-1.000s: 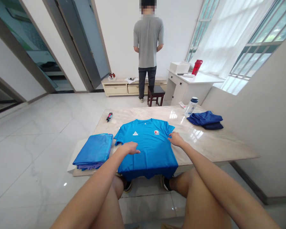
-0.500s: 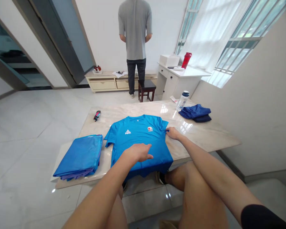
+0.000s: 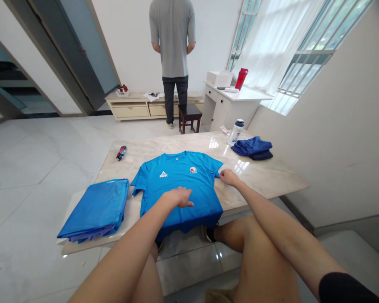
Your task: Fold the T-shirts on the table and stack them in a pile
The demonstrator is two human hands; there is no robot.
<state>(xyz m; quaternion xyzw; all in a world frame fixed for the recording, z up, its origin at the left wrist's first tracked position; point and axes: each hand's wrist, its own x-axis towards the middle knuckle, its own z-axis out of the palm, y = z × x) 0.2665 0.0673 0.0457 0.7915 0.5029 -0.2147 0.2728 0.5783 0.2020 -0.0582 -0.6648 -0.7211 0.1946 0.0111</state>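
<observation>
A blue T-shirt [image 3: 204, 195] lies front side up on the marble-topped table [image 3: 271, 179]. White lettering and a small round badge show on its chest. The lower hem hangs over the near table edge. My left hand [image 3: 179, 197] is over the middle of the shirt, fingers stretched out and holding nothing; whether it touches the cloth is unclear. At the right sleeve edge, my right hand [image 3: 229, 177] has its fingertips pinched on the shirt's sleeve.
Folded blue and purple cloth bags or sheets [image 3: 96, 206] are stacked at the left. Toward the back right are a water bottle [image 3: 236, 132] and dark blue folded cloth [image 3: 252, 148]. A small multicoloured bundle [image 3: 121, 152] lies back left. Beyond stand a person [image 3: 173, 42] and a stool [image 3: 190, 115].
The right sleeve lies flatter and spreads farther outward, with my right hand still at its edge. My left hand stays over the shirt. The whole view has shifted slightly.
</observation>
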